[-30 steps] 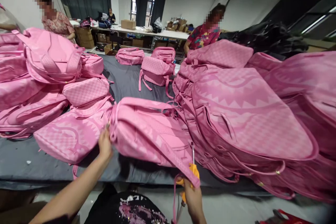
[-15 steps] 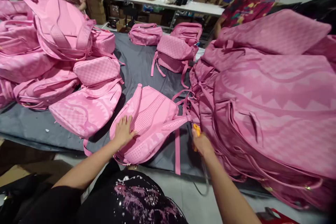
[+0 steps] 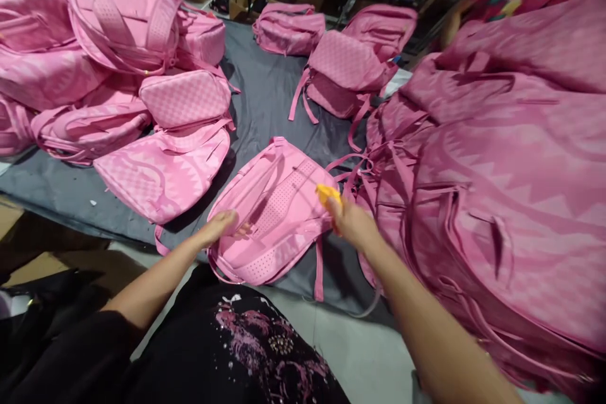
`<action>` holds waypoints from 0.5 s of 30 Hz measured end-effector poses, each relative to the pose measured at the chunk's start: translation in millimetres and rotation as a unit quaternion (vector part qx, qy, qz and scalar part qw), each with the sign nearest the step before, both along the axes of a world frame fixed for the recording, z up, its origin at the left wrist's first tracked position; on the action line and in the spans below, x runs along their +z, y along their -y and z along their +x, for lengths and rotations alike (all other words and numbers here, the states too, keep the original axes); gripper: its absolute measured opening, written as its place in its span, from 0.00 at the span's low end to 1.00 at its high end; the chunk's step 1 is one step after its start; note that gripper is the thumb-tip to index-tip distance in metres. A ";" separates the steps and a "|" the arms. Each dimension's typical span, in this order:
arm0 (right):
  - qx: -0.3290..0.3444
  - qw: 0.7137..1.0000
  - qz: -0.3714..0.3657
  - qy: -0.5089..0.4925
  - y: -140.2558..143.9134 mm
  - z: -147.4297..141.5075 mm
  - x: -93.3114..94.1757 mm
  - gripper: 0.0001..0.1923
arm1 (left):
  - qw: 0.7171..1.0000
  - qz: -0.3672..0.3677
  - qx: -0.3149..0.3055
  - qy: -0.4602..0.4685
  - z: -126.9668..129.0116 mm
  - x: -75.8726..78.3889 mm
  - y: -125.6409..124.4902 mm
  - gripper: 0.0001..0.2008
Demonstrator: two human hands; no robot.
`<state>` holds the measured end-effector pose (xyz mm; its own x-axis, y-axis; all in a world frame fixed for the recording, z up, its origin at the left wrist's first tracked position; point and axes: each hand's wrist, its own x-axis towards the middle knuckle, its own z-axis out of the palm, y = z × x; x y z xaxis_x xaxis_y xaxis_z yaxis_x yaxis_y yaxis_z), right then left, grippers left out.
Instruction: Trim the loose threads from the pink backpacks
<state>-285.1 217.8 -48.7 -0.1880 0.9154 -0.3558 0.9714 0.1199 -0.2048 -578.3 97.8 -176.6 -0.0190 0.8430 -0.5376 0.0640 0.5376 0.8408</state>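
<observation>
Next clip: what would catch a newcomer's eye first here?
Heaps of pink backpacks: one pile towers at right, another at upper left. Between them, one backpack lies back-up on the grey table, the left hand resting on it, the right hand gripping a yellow tool.

Both arms reaching forward, bare to the elbow; left hand (image 3: 218, 227) lying flat, fingers extended; right hand (image 3: 349, 225) closing in a fist, wrist straight.

Pink backpack (image 3: 277, 214) — perforated straps; yellow tool (image 3: 327, 193); grey table cover (image 3: 265, 101); checkered pink pouch (image 3: 185, 98).
</observation>
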 end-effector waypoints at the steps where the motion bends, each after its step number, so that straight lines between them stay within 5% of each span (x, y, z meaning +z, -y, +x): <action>1: 0.014 1.000 0.004 0.021 -9.7 -7.1 0.7 0.31 | 0.999 -0.031 0.010 0.037 -1.7 -2.2 -1.3 0.39; 6: 0.165 0.979 -0.114 0.043 5.4 -48.8 -12.9 0.21 | 0.975 -0.158 0.086 0.129 -13.3 -23.0 -20.6 0.36; 9: 0.208 0.969 -0.122 0.061 15.0 -57.0 -7.8 0.22 | 0.967 -0.187 0.103 0.140 -18.5 -32.9 -27.5 0.32; 15: 0.234 0.961 -0.113 0.098 4.0 -58.0 14.4 0.27 | 0.982 -0.168 0.083 0.016 -4.8 -35.2 -28.0 0.34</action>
<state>-343.0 213.9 -34.3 -0.4682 0.6423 -0.6068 0.8450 0.5263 -0.0949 -583.1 125.8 -211.9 -0.1205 0.6043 -0.7876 -0.0719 0.7860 0.6140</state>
